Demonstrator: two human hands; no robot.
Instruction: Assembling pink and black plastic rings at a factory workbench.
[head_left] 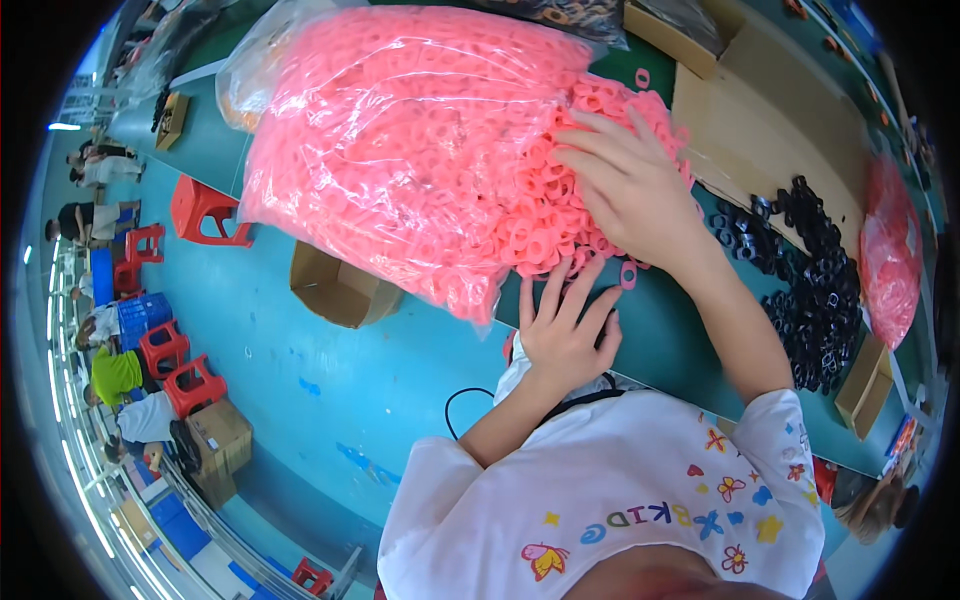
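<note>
A large clear plastic bag [400, 150] full of small pink oval rings lies across the table. From its right-hand mouth spills a heap of pink rings [545, 215]. My right hand [635, 190] rests on the heap, its fingers stretched out over the rings. At the heap's near side and the table edge, my left hand [568, 335] has its fingers spread, the tips by the lowest rings. Neither hand visibly grips anything, though what lies under the right palm is hidden. One loose pink ring [628, 275] sits between the two hands.
Black ring-like parts [815, 300] lie piled at the right, near a cardboard sheet [770, 110]. Beyond them are a small open box [864, 388] and a pink-filled bag [888, 250]. Left of the table stand an open carton [340, 287] and a red stool [208, 212]; several people sit farther off.
</note>
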